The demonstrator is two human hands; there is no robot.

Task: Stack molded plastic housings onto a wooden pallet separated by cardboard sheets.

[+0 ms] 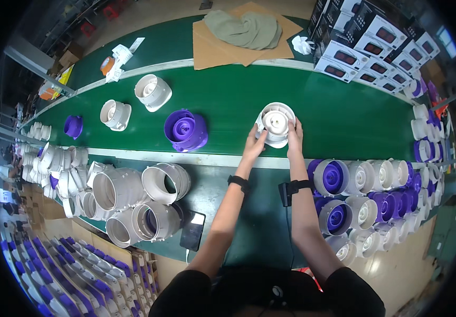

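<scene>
A white round plastic fan housing stands upright on the green belt, with a round hub in its open top. My left hand closes on its left side, thumb near the rim. On the opposite side my right hand grips it, so the housing sits between both hands. Both wrists wear black straps. To the left on the belt are a purple housing and two white housings, with another purple one farther off.
Stacked white and purple housings line the right of the near table. White cylindrical rings and a phone lie on its left. Beyond the belt are cardboard with a grey-green cloth and piled boxes.
</scene>
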